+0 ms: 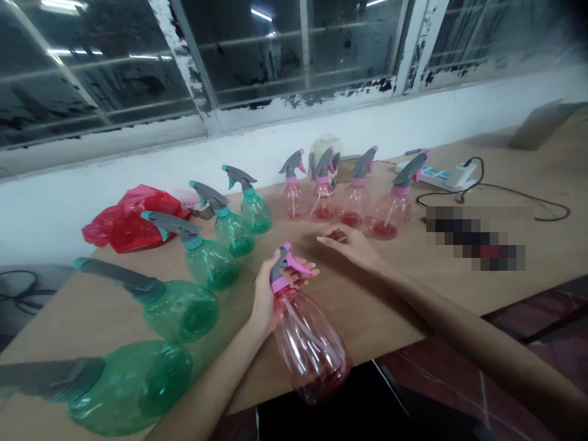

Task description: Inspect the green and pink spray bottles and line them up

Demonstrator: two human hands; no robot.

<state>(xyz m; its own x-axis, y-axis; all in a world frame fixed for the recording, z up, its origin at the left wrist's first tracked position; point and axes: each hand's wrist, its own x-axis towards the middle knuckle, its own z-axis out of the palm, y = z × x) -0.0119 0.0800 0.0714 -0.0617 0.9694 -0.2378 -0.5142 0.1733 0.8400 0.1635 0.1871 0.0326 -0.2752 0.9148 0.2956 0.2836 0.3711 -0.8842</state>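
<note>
A clear pink spray bottle with a grey and pink trigger head is tilted at the table's front edge. My left hand is wrapped around its neck from the left and behind, fingers showing past the pink trigger. To the right of the trigger head, my right hand hovers over the table with loosely bent fingers apart and nothing visible in them. It is close to the row of standing pink spray bottles. Green spray bottles, several of them, stand in a curved line on the left.
Against the wall lies a red plastic bag. A pale container stands behind the pink bottles. On the right are a white power strip, a black cable and a pixelated dark object. The brown table ends near my body.
</note>
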